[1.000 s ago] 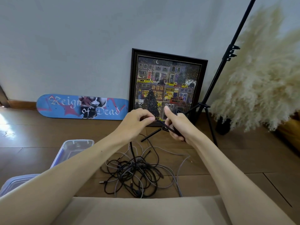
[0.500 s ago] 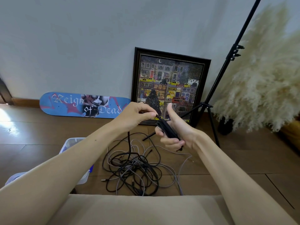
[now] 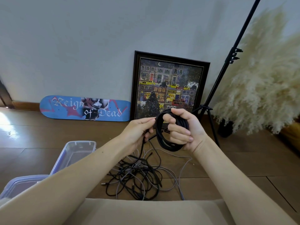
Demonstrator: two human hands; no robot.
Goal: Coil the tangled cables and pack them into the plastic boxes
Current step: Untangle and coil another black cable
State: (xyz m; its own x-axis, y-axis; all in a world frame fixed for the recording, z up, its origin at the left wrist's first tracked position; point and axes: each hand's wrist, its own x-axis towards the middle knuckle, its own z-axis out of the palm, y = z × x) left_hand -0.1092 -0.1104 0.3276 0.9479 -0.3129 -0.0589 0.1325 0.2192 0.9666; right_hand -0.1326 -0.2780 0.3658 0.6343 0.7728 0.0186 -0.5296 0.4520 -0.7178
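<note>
The right hand (image 3: 186, 130) is clenched around a coil of black cable (image 3: 168, 147), with the fingers passing through the loops and the thumb over the top. The coil is held in the air above the floor (image 3: 243, 159). The left hand (image 3: 138, 129) pinches a strand of the same cable between thumb and fingertips, just beside the coil. From the left hand the strand drops to the tangled cables (image 3: 138, 174), a black and grey heap lying on the floor. Two clear plastic boxes stand open at left: the far box (image 3: 81, 142) and the near box (image 3: 24, 178), which is partly hidden by the left forearm. A skateboard deck (image 3: 65, 108) and a framed picture (image 3: 168, 88) lean against the wall
</note>
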